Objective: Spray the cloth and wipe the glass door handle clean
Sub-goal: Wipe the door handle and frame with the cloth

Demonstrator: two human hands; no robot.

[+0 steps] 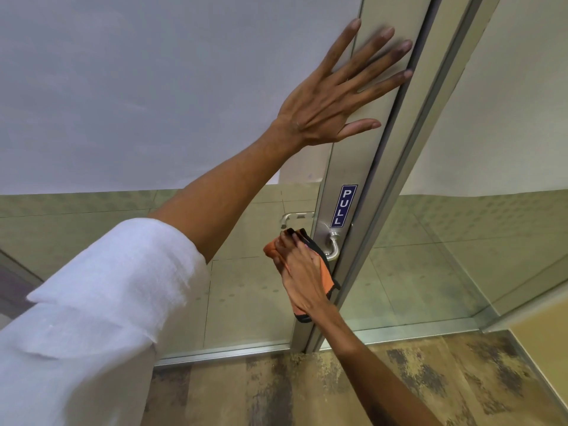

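A glass door with a brushed metal frame (347, 167) fills the view. Its silver lever handle (333, 249) sits low on the frame, under a blue PULL sticker (343, 206). My right hand (299, 272) grips an orange cloth with a black edge (324, 275) and presses it around the lever's grip, hiding most of it. My left hand (335, 93) lies flat on the frame well above the handle, fingers spread, holding nothing. A second lever (292, 217) shows through the glass on the far side. No spray bottle is in view.
The upper glass is frosted white and the lower glass is clear, showing pale floor tiles beyond. A fixed glass panel (491, 241) stands to the right of the frame. Mottled brown flooring (307, 388) lies below the door's bottom rail.
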